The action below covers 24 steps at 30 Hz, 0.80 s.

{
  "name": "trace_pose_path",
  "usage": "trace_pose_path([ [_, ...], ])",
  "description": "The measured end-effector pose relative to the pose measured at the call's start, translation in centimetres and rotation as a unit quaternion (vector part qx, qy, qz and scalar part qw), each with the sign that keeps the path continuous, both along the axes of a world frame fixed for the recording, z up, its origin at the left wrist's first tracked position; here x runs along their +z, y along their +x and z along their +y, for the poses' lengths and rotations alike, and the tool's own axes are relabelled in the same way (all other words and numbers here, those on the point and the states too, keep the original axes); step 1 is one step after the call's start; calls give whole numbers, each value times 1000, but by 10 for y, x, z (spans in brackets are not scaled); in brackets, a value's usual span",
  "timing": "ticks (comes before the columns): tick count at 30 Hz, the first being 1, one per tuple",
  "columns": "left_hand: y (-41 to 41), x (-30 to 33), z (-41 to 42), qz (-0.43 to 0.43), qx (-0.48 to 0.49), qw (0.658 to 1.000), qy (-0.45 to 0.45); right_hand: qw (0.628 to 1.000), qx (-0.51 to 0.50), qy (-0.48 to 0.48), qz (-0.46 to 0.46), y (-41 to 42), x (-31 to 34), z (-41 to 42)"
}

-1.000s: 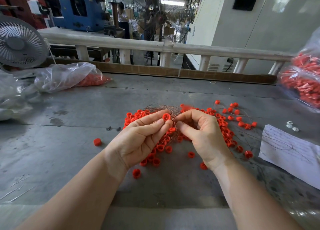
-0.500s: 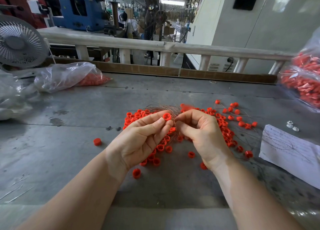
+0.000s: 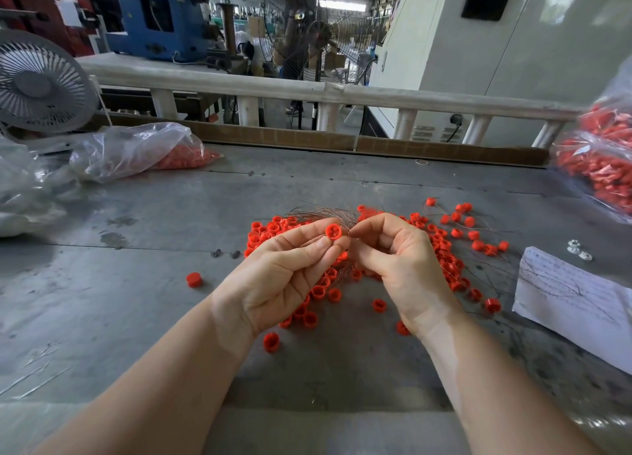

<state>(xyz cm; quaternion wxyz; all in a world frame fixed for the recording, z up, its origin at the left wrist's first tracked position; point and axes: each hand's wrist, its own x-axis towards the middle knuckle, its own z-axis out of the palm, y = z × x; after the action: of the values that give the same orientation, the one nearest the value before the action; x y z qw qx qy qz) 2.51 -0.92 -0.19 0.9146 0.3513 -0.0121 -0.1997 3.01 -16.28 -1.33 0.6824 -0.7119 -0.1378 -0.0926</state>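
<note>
Bench (image 3: 136,283): grey, scuffed metal top, carrying all the work before you. Desk fan (image 3: 37,85) stands at its far left edge. Clear bag (image 3: 136,153) lies just beside the fan, partly filled with red pieces. A second bag (image 3: 602,167) of red pieces sits at the far right edge. Paper sheet (image 3: 574,297), creased and written on, lies flat to the right of your right forearm.

Pile of red caps (image 3: 444,249) is spread across the middle of the bench, beneath and beyond both your hands, with strays trailing toward you. Wire bundle (image 3: 318,213), fine and copper-coloured, lies among the caps just behind your fingertips.

Your left hand (image 3: 280,280) is raised above the pile, palm turned to you. Its grip is closed to a fingertip pinch, thumb and forefinger round one red cap (image 3: 333,231), the other fingers curled loosely beneath. That cap is held clear of the bench, open end facing you, with a cross-shaped rib visible inside.

Your right hand (image 3: 400,263) is level with it. Its grip is narrowed to thumb against forefinger on a wire strand (image 3: 349,236), which meets the cap's right side. The strand is too thin to trace further.

Lone cap (image 3: 193,279) lies apart, left of the pile. Three small white fittings (image 3: 578,249) lie near the paper sheet's top corner.
</note>
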Motion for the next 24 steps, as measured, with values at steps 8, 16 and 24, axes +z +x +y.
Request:
trace_pose_path([
  [8,-2,1,-1,-15,-7,1000,3,999,18,29,29,-2,2,2],
  [16,1,-2,-3,8,24,1000,13,999,-10,-39,3,-1,-3,4],
  [24,4,-6,-4,-8,51,998,42,995,-43,-63,-70,-1,0,3],
])
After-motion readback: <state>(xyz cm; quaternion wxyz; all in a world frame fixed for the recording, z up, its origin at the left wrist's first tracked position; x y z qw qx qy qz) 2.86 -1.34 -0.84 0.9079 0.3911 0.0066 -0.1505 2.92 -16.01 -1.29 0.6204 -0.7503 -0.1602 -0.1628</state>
